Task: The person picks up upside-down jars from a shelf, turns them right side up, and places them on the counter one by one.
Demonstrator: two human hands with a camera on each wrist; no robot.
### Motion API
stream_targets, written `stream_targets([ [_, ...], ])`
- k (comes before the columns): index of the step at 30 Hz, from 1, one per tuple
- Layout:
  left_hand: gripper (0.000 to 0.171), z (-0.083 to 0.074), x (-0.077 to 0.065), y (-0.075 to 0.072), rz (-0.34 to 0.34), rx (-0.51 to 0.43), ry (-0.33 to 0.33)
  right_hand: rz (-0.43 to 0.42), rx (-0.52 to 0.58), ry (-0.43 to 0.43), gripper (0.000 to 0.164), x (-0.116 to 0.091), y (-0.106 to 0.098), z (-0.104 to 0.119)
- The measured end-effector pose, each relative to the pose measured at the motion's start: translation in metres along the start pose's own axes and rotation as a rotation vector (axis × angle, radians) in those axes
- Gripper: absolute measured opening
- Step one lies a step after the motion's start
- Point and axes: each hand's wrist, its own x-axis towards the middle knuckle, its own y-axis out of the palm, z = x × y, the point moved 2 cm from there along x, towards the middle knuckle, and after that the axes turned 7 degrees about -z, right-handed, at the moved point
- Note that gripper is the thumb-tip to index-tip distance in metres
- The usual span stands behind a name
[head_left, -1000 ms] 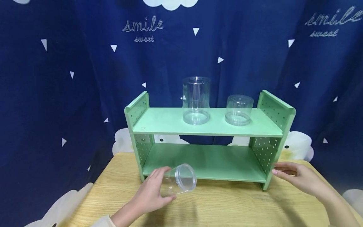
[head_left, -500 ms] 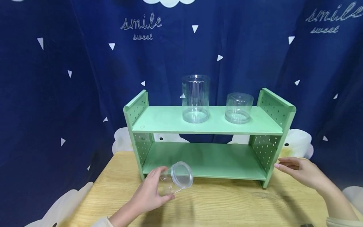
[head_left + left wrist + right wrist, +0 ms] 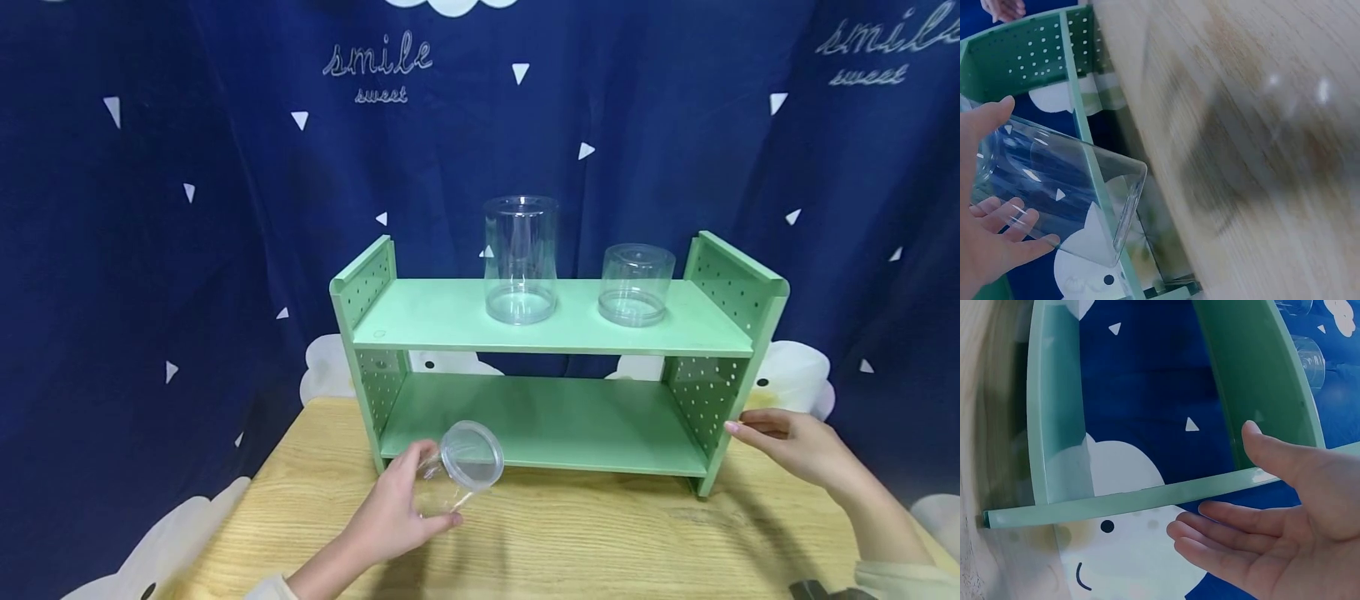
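Observation:
My left hand (image 3: 397, 508) grips a clear plastic jar (image 3: 442, 492) round its side, thumb on one side and fingers on the other. The jar is tilted in the air above the table, before the left part of a green two-tier shelf (image 3: 555, 350). In the left wrist view the same jar (image 3: 1066, 181) shows through to the shelf behind. My right hand (image 3: 802, 446) is beside the shelf's right side panel (image 3: 738, 392), its thumb and loosely bent fingers around the front edge. Whether they touch it I cannot tell.
On the upper tier stand a tall clear jar (image 3: 521, 258) and a shorter clear jar (image 3: 636, 283). The shelf rests on a wooden table (image 3: 570, 533). A dark blue patterned curtain (image 3: 450, 167) hangs behind.
The jar in my left hand has tipped, its round end swinging up and to the left. My right hand has risen slightly beside the panel, and the head view has shifted a little.

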Motion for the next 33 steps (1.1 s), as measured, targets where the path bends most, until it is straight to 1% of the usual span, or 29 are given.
stream_targets([
  [4, 0.084, 0.005, -0.001, -0.001, 0.007, -0.067, -0.079, -0.012, 0.009, 0.004, 0.053, 0.003, 0.002, 0.001],
  [8, 0.084, 0.010, -0.002, -0.002, -0.001, -0.092, -0.141, -0.028, 0.033, 0.023, 0.057, 0.007, 0.003, 0.000],
  [13, 0.083, 0.014, -0.002, -0.003, -0.023, -0.114, -0.152, -0.044, 0.040, 0.037, 0.058, 0.010, 0.005, -0.003],
  [18, 0.082, 0.016, -0.004, -0.004, -0.028, -0.155, -0.165, -0.052, 0.033, 0.036, 0.058, 0.014, 0.008, -0.003],
  [22, 0.080, 0.019, -0.006, -0.001, -0.001, -0.204, -0.193, -0.044, 0.042, 0.055, 0.062, 0.015, 0.010, -0.002],
  [26, 0.081, 0.021, -0.006, 0.002, 0.033, -0.266, -0.214, -0.057, 0.063, 0.077, 0.066, 0.015, 0.009, -0.001],
  [33, 0.084, 0.024, -0.008, 0.003, 0.030, -0.302, -0.231, -0.120, 0.086, 0.109, 0.065, 0.016, 0.011, 0.000],
])
